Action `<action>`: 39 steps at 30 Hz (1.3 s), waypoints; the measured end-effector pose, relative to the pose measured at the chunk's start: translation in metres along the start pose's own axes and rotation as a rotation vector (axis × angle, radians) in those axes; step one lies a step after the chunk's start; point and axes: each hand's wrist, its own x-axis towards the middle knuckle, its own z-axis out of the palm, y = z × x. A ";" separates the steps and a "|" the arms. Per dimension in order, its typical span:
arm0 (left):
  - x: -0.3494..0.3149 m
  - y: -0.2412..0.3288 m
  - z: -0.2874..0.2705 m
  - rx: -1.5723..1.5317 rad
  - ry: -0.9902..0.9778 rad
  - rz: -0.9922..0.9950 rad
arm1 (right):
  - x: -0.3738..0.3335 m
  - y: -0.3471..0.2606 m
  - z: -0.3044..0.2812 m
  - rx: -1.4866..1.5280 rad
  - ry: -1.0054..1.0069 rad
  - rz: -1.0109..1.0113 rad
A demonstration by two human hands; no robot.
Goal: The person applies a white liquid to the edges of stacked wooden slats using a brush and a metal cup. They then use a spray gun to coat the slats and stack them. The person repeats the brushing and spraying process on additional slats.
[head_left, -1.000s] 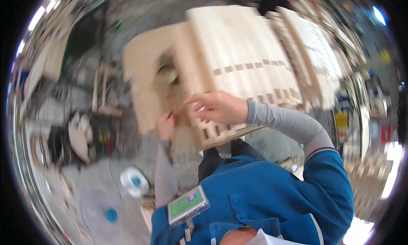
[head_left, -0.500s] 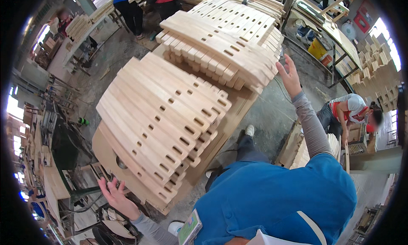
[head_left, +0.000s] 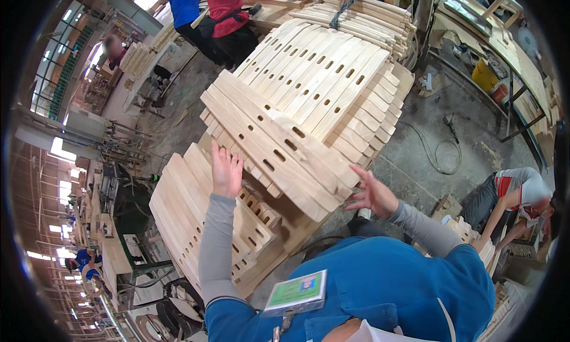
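Several slotted wooden boards [head_left: 270,137] lie side by side, slanting across the near part of the far stack [head_left: 314,66]. Over their left edge my left hand [head_left: 227,173] is raised, fingers stretched upward, holding nothing. My right hand [head_left: 375,195] is at their lower right end, fingers spread; whether the fingertips touch the wood I cannot tell. A nearer stack of similar slotted boards [head_left: 190,193] sits to the left, partly hidden by my left forearm. Both stacks rest on a wooden base board [head_left: 270,271].
A tied bundle of wood strips [head_left: 362,21] lies beyond the far stack. Two people [head_left: 228,27] stand at the far side. Another person [head_left: 510,193] bends over at the right. A cable [head_left: 442,158] lies coiled on the floor, near a bench [head_left: 499,81].
My left hand has moved up and right from the near stack's edge to the far stack's boards. The right hand has come down toward their lower end. The view has shifted.
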 end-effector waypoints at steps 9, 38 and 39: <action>0.047 -0.014 0.050 -0.113 -0.036 -0.060 | 0.008 -0.022 -0.023 0.111 0.010 -0.049; 0.126 -0.039 0.280 0.291 -0.331 0.874 | -0.084 -0.023 -0.256 0.276 0.696 -0.384; 0.131 -0.036 0.260 0.632 -0.456 1.435 | -0.113 0.010 -0.263 0.328 0.848 -0.257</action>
